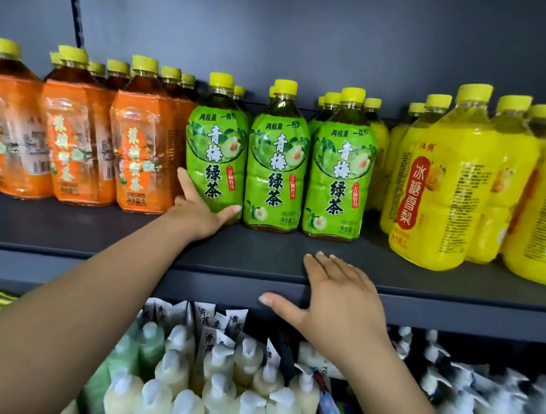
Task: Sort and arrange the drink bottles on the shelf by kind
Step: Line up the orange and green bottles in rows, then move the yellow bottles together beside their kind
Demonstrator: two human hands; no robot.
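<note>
The dark grey metal shelf [92, 230] carries three kinds of tall plastic drink bottles, all with yellow caps, and everything here sits against the group of green-labelled tea bottles [278, 160] standing upright in the middle of it. To the left of that green group, touching its leftmost bottle, stand the orange-labelled bottles of brown tea [68, 136], several rows deep toward the grey back wall [286, 21]. The left hand [196, 211] reaches in at the seam between orange and green: its fingers [186, 183] run up the left side of the leftmost green-labelled bottle [216, 152] and the thumb lies along that bottle's bottom front edge, so the hand is wrapped around its base, which rests on the shelf. In front of the green group, down at the shelf's front lip, the right hand [339, 299] lies flat and spread, fingertips on the shelf top, thumb over the front edge, holding nothing. To the right of the green group, close beside it, stand the yellow-labelled bottles of yellow pear drink [444, 185], some turned so their back labels face out. Below the green group, on the lower level, are rows of pale cream squeeze bottles with white caps [217, 387].
</note>
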